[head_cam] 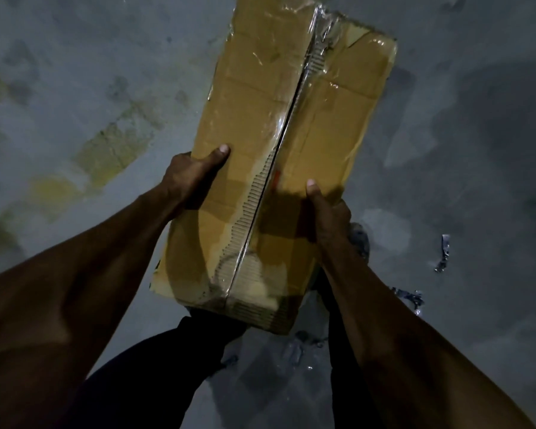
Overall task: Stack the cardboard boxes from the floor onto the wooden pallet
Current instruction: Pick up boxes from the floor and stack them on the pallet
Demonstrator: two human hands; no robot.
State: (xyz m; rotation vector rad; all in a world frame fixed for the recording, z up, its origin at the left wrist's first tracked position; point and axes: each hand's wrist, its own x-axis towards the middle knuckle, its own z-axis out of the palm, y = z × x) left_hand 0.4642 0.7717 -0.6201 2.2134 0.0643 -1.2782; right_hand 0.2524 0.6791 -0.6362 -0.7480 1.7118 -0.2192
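While seemingly aloft, two-handed box (279,144) grip.

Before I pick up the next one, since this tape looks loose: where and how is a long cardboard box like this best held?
By its two long side edges near the close end, one hand from each side, as the left hand and right hand do on the cardboard box: thumbs on top, fingers probably underneath. The taped middle seam is torn, so keep off it.
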